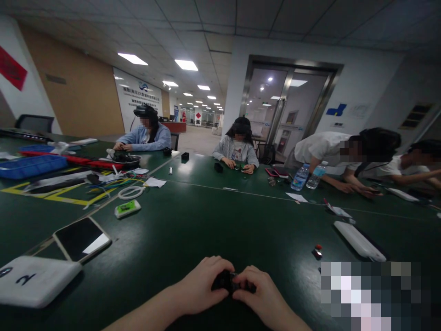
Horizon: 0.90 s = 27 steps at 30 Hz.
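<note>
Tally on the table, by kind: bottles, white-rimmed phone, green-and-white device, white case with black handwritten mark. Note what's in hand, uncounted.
Bottles: 2
White-rimmed phone: 1
Green-and-white device: 1
White case: 1
Total: 5
Uncounted: the left hand and right hand hold a black item, partly hidden by fingers.
</note>
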Each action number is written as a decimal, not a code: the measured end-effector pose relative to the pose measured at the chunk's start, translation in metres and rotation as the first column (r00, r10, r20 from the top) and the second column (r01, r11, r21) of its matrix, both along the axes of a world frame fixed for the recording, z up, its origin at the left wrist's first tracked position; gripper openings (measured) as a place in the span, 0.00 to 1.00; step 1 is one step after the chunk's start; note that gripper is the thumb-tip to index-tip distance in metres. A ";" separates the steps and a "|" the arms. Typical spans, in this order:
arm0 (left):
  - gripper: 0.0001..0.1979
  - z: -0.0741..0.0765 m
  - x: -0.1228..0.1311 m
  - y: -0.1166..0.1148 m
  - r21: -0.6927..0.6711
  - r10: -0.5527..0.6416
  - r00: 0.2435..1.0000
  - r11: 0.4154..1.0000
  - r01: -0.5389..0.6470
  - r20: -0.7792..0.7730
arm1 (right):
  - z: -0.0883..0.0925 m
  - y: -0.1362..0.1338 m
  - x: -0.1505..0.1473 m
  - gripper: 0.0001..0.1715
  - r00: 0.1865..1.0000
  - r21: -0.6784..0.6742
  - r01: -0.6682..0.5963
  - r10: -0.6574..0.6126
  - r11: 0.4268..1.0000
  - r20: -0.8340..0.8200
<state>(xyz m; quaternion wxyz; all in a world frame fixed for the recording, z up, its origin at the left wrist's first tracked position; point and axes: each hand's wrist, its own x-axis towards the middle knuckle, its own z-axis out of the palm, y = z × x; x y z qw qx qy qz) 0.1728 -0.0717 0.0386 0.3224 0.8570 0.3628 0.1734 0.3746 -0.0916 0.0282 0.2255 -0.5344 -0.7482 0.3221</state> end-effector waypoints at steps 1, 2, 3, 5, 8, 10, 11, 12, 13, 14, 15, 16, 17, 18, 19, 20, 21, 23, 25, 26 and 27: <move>0.18 -0.002 0.000 0.000 0.014 -0.015 1.000 1.000 0.015 -0.001 | 0.000 0.001 0.000 0.06 1.000 -0.007 -0.002 0.002 1.000 -0.002; 0.17 -0.003 -0.001 0.001 0.030 -0.035 0.999 0.999 0.036 -0.009 | 0.000 0.001 -0.001 0.06 1.000 -0.009 -0.008 0.008 1.000 0.004; 0.16 -0.003 -0.001 0.001 0.046 -0.058 0.998 0.997 0.059 -0.021 | 0.000 0.001 -0.001 0.06 1.000 -0.011 -0.022 0.022 1.000 0.014; 0.17 -0.002 -0.003 0.002 0.069 -0.099 0.993 0.992 0.103 -0.063 | -0.001 0.002 -0.001 0.07 0.998 -0.018 -0.048 0.048 0.999 0.030; 0.19 0.004 -0.010 0.007 0.095 -0.103 0.984 0.989 0.118 -0.145 | -0.006 0.007 0.006 0.13 1.000 -0.044 0.006 -0.007 0.999 -0.011; 0.20 0.008 -0.020 0.014 0.109 -0.057 0.980 0.991 0.079 -0.191 | -0.011 0.012 0.014 0.15 0.993 -0.068 0.101 -0.105 0.993 -0.050; 0.20 0.009 -0.027 0.019 0.116 -0.017 0.978 0.992 0.042 -0.209 | -0.014 0.016 0.019 0.15 0.989 -0.074 0.129 -0.134 0.989 -0.063; 0.21 0.010 -0.034 0.024 0.122 0.035 0.974 0.992 -0.008 -0.224 | -0.017 0.019 0.025 0.15 0.986 -0.077 0.139 -0.145 0.987 -0.083; 0.20 0.009 -0.042 0.031 0.128 0.092 0.967 0.990 -0.063 -0.237 | -0.019 0.023 0.030 0.17 0.983 -0.090 0.137 -0.147 0.986 -0.107; 0.20 0.009 -0.050 0.037 0.134 0.153 0.956 0.983 -0.123 -0.249 | -0.021 0.026 0.035 0.18 0.979 -0.094 0.143 -0.155 0.985 -0.133; 0.19 0.007 -0.058 0.044 0.133 0.216 0.942 0.973 -0.187 -0.258 | -0.023 0.029 0.040 0.19 0.976 -0.100 0.144 -0.158 0.984 -0.152; 0.20 0.005 -0.067 0.050 0.132 0.273 0.924 0.960 -0.245 -0.267 | -0.024 0.031 0.043 0.20 0.972 -0.102 0.148 -0.164 0.984 -0.166; 0.20 0.003 -0.076 0.056 0.143 0.340 0.899 0.939 -0.312 -0.277 | -0.025 0.033 0.046 0.20 0.970 -0.099 0.155 -0.171 0.983 -0.174; 0.21 0.000 -0.085 0.062 0.164 0.416 0.862 0.909 -0.383 -0.289 | -0.026 0.034 0.047 0.21 0.968 -0.096 0.162 -0.177 0.982 -0.176; 0.21 -0.003 -0.094 0.067 0.190 0.489 0.819 0.872 -0.451 -0.300 | -0.026 0.035 0.048 0.21 0.967 -0.092 0.168 -0.182 0.982 -0.177; 0.21 -0.006 -0.105 0.071 0.221 0.553 0.772 0.833 -0.508 -0.311 | -0.026 0.035 0.049 0.22 0.967 -0.090 0.169 -0.183 0.981 -0.177; 0.22 -0.009 -0.116 0.075 0.245 0.622 0.712 0.783 -0.572 -0.326 | -0.026 0.035 0.048 0.22 0.967 -0.088 0.171 -0.184 0.981 -0.177; 0.23 -0.014 -0.140 0.081 0.285 0.714 0.613 0.699 -0.656 -0.339 | -0.025 0.035 0.047 0.22 0.967 -0.088 0.167 -0.181 0.982 -0.177; 0.24 -0.021 -0.165 0.087 0.300 0.768 0.550 0.637 -0.711 -0.328 | -0.024 0.035 0.047 0.22 0.969 -0.095 0.156 -0.171 0.983 -0.177; 0.24 -0.024 -0.176 0.089 0.307 0.777 0.551 0.628 -0.715 -0.304 | -0.025 0.035 0.047 0.22 0.971 -0.097 0.147 -0.162 0.984 -0.173; 0.24 -0.027 -0.187 0.092 0.312 0.782 0.551 0.622 -0.718 -0.293 | -0.026 0.036 0.047 0.22 0.974 -0.095 0.138 -0.153 0.986 -0.167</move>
